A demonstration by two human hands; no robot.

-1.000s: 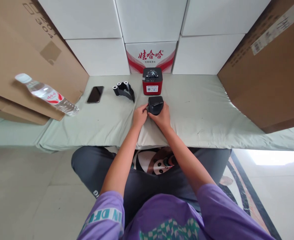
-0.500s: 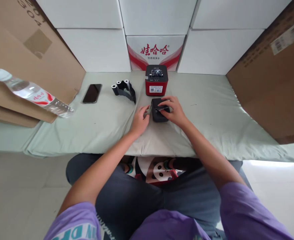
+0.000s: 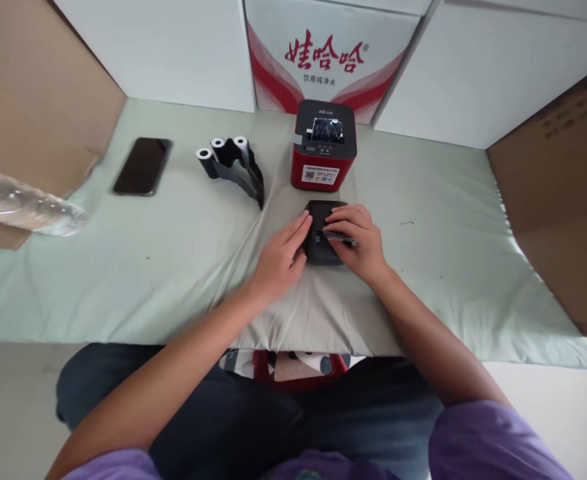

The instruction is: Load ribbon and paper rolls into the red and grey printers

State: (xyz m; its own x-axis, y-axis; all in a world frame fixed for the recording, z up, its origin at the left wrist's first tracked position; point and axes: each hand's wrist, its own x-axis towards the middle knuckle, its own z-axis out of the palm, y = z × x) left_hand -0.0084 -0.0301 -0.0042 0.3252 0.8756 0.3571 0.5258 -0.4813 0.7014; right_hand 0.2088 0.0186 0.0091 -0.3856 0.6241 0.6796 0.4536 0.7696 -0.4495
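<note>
Black box: a small, rounded-edged matt black box (image 3: 322, 217) sits on the near middle of the pale green cloth-covered surface (image 3: 173, 267), between the two hands.
Left hand: the left hand (image 3: 280, 260) has its fingers stretched out side by side, their tips against the left edge of the box; it is not wrapped around it.
Right hand: the right hand (image 3: 359, 241) reaches over the right of the box, thumb and fingers pinching a thin, shiny strip of film (image 3: 340, 236); whether the strip is attached to the box is hard to make out.
Red device: a cube-shaped device with red sides and a black top (image 3: 324, 150) stands just beyond the box, a white label on its near face.
Rolls: three small white-ended rolls joined by a black band (image 3: 230, 172) stand left of the red device.
Phone: a dark, flat rectangular phone (image 3: 143, 166) lies farther left.
Bottle: a clear plastic bottle (image 3: 33, 203) is cut off at the left edge.
Far side: a white carton with red lettering (image 3: 323, 60) is behind the red device.
</note>
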